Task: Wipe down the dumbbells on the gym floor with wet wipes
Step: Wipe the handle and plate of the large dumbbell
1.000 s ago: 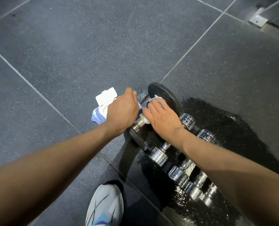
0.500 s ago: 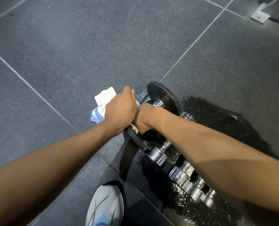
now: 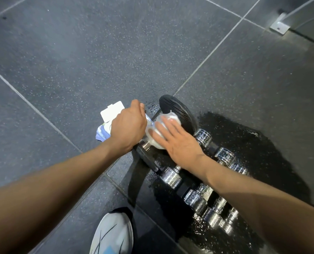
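Note:
A large dumbbell with black plates (image 3: 178,112) lies on the dark gym floor, its chrome handle (image 3: 144,145) showing between my hands. My left hand (image 3: 127,129) curls over the handle's near-left part and holds it steady. With straight, spread fingers, my right hand (image 3: 176,142) presses a white wet wipe (image 3: 159,123) against the handle close to the far plate. The wet wipes pack (image 3: 108,114), white flap open, lies on the floor behind my left hand, partly hidden by it.
Several small chrome dumbbells (image 3: 171,177) lie in a row toward the lower right on a wet, glossy patch of floor (image 3: 244,143). My grey shoe (image 3: 112,233) stands at the bottom. A metal bracket (image 3: 279,25) of some equipment is at the top right.
My right hand, earlier wrapped round the handle beside the left hand, has slid toward the far plate and opened flat on the wipe. The left hand has stayed put.

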